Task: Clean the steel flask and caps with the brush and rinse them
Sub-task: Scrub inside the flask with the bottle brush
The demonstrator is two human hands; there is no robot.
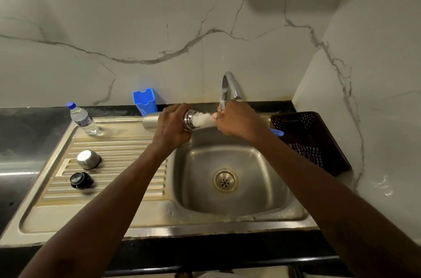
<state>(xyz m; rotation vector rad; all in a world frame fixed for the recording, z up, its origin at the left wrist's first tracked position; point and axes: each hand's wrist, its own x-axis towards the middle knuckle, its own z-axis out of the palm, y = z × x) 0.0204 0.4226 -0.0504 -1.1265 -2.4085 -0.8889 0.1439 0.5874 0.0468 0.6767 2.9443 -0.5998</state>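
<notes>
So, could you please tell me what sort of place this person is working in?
Probably a home kitchen: a steel sink with a ribbed draining board, a curved tap at the marble-look wall, and a dark counter around it.

The left hand (169, 125) hides much of the flask (150, 121); brush (201, 119) handle buried in the right hand (237, 121); bottle (83, 119) label unreadable.

Dim indoor light, soft shadows, bowed wide-angle edges, slight blur
</notes>
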